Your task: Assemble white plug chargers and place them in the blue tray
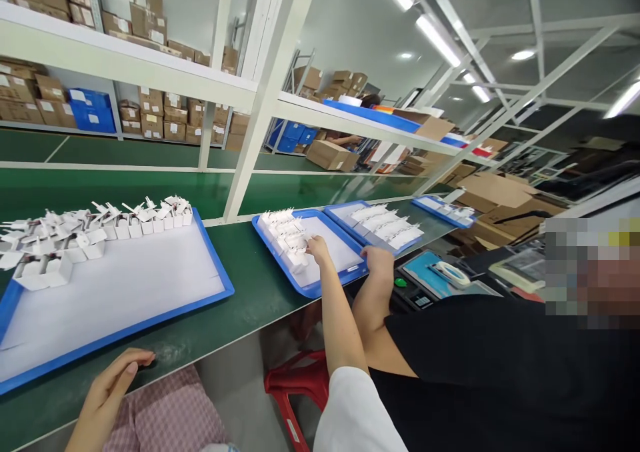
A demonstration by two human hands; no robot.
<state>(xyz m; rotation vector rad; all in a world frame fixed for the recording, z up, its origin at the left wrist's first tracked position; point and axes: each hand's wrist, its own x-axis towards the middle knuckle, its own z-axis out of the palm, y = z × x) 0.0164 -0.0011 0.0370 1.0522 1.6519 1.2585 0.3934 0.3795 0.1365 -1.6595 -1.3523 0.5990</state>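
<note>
While the left hand (113,379) hangs near the edge of the dark-green tabletop (245,259), its fingers loosely bent and nothing visible between them, the right hand (319,249) reaches far across to a blue-rimmed tray lined with white (350,277). Its fingertips meet the rows of small white box-like pieces with thin upright prongs (285,235) — the pieces stand along that tray's left side — but whether the narrowed fingers grip one, one cannot tell.

Just beyond, a second blue tray (340,213) bears more rows of white pieces. A co-worker in a black top (475,365) sits or stands close on the right; that person's hand (379,260) is at the near right corner of the reached-into tray.

Nearest the left hand lies a larger blue-rimmed tray (214,255), crowded with open-flapped white boxes (47,269) along its far and left parts — its near part shows bare white lining. Below, a red plastic stool (305,372) stands under the table edge.
</note>
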